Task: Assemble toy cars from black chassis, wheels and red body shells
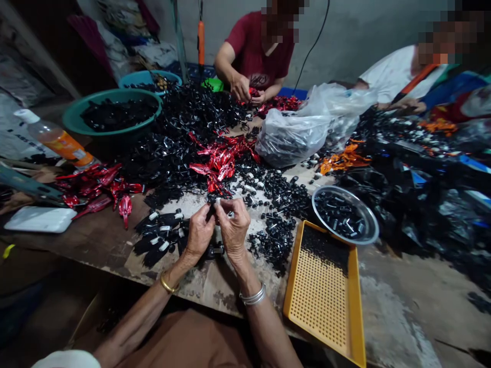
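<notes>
A: Look at the near edge of the table. What's the left hand doing?

B: It's raised off the surface, its fingertips meeting those of the right hand around a small black piece. Both hands seem closed on it, though the fingers hide most of it, so I can't make out its shape.

A: Why hold it up like that?

B: My guess is that it keeps the piece clear of the clutter and in plain view, with both hands close enough to work on it.

A: And those rows by the left hand?

B: Black strips with white tips, laid roughly side by side. They're probably lined up there to keep them within easy reach.

A: What's to the right?

B: A scatter of black bits, then a yellow tray with a perforated base. A steel bowl of black-and-white parts sits at the tray's far end.

A: Further up?

B: Red pieces lie against a black heap, with a green basin, a bottle and a bulging plastic bag around them.

A: Anyone else?

B: Across the table, a person in a red shirt has both hands at the pile, and another person sits off to the right.
</notes>
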The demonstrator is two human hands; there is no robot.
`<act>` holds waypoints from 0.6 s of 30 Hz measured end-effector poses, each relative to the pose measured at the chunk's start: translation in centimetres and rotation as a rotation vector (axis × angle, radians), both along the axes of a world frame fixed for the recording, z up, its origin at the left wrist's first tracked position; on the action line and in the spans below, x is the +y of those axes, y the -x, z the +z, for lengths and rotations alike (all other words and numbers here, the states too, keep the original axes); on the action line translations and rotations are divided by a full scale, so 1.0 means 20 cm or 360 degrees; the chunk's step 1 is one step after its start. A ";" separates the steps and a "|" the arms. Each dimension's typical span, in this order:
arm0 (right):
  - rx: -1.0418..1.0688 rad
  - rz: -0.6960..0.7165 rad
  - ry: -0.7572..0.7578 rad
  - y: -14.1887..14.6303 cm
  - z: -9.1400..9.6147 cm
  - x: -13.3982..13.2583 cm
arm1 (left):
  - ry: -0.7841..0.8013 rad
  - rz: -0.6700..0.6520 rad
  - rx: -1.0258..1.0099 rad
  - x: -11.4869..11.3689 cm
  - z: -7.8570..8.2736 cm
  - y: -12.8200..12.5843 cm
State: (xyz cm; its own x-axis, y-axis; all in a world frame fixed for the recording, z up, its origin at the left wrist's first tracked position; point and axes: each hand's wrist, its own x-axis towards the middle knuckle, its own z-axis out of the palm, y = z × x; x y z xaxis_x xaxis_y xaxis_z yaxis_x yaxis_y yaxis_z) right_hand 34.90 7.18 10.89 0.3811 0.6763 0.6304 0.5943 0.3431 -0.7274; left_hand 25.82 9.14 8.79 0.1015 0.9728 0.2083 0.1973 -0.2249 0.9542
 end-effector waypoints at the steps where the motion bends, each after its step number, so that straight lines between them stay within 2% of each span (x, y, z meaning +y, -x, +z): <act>1: -0.0003 0.0027 0.0009 -0.01 0.00 0.00 | 0.0033 -0.0020 -0.0043 0.00 0.01 0.00; 5: 0.0049 0.0092 0.0096 -0.08 0.01 0.03 | 0.0363 -0.0246 -0.0308 0.01 0.04 0.02; 7: 0.0158 0.0221 0.0213 -0.11 0.01 0.04 | 0.0566 -0.0391 -0.0445 0.01 0.05 0.04; 9: 0.0315 0.0417 0.0376 -0.12 0.01 0.05 | 0.0658 -0.0455 -0.0518 0.00 0.07 0.05; 11: 0.0443 0.0531 0.0491 -0.11 0.00 0.05 | 0.0657 -0.0457 -0.0507 -0.01 0.08 0.06; 15: 0.0461 0.0480 0.0452 -0.07 0.00 0.05 | 0.0584 -0.0471 -0.0356 0.00 0.10 0.09; 18: 0.0581 0.0624 0.0461 -0.06 0.01 0.06 | 0.0478 -0.0444 -0.0254 0.07 0.13 0.20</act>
